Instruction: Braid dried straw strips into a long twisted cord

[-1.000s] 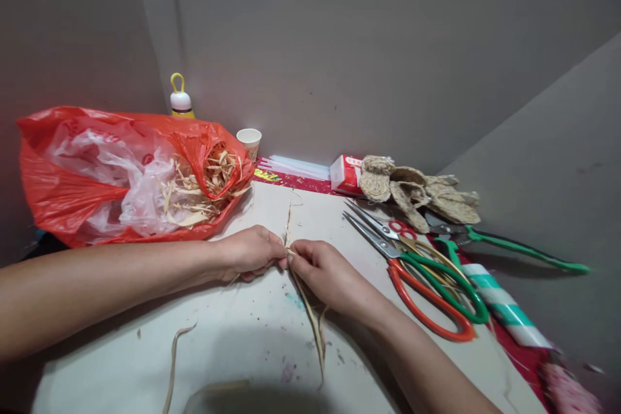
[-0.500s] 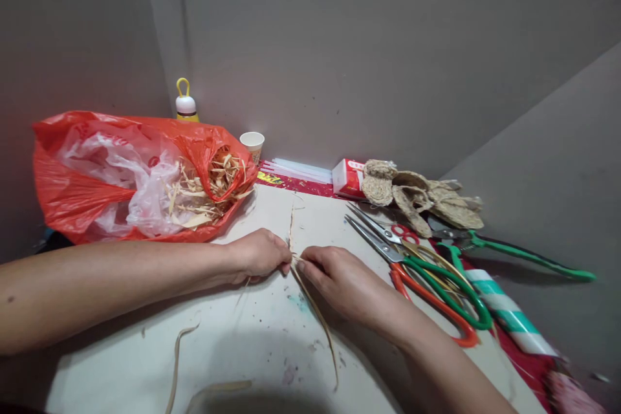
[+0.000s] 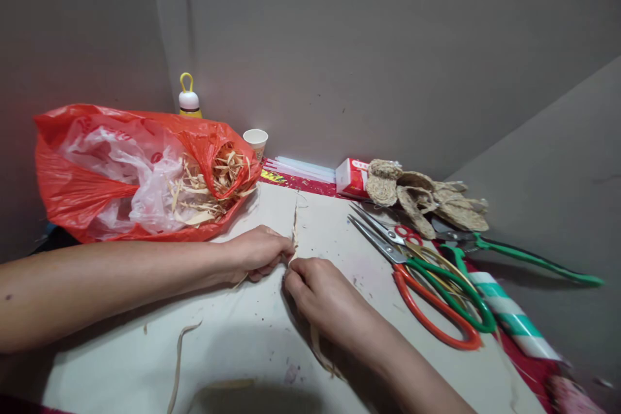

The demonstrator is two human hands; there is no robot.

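My left hand [image 3: 264, 253] is closed, its fingertips pinching thin straw strands at the middle of the white table [image 3: 233, 330]. Right beside it, my right hand [image 3: 315, 284] is closed too, pinching the same straw braid [image 3: 295, 228]. The narrow braided length runs from between the fingers toward the back of the table. A loose strand hangs below my right hand and is partly covered by it. Single straw strips lie nearer me, one of them a curved straw strip [image 3: 178, 362] at the left. The exact grip of the fingertips is hard to make out.
A red plastic bag [image 3: 87, 187] of straw lies at the left, near a paper cup [image 3: 255, 140] and a bottle [image 3: 189, 103]. To the right are large scissors [image 3: 436, 310], green-handled pliers [image 3: 533, 257], woven straw pieces [image 3: 412, 191], a red-and-white box [image 3: 352, 178] and a striped roll [image 3: 514, 314].
My right hand has shifted slightly left and down, turning over the strands. The long strand that lay slanting in front now hangs partly under it. My left hand stays nearly in place.
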